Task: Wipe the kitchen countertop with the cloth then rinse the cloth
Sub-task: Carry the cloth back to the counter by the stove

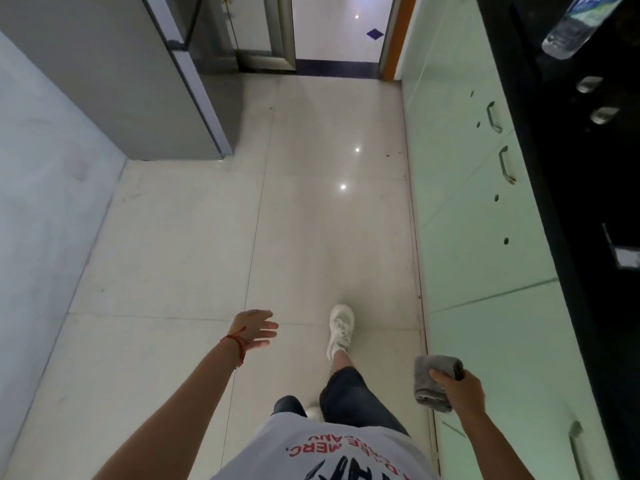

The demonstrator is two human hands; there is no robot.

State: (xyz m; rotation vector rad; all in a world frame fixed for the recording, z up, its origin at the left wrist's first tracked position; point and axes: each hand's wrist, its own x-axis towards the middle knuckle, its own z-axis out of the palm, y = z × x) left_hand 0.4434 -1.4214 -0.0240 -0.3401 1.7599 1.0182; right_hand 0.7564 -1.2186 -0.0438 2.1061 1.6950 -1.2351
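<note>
head cam: right hand at 5 o'clock grips the folded grey cloth beside the cabinets, dark countertop at 3. left hand empty, fingers spread. cloth looks soft, light, floppy, so bunch it mid-fold.

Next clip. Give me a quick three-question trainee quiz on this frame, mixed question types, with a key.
1. True or false: the right hand grips the grey cloth.
2. What sits on the black countertop at the far end? A) a plastic bottle B) a kettle C) a pan
3. Fill in: the left hand is open and holds ____.

Key: 1 true; 2 A; 3 nothing.
</note>
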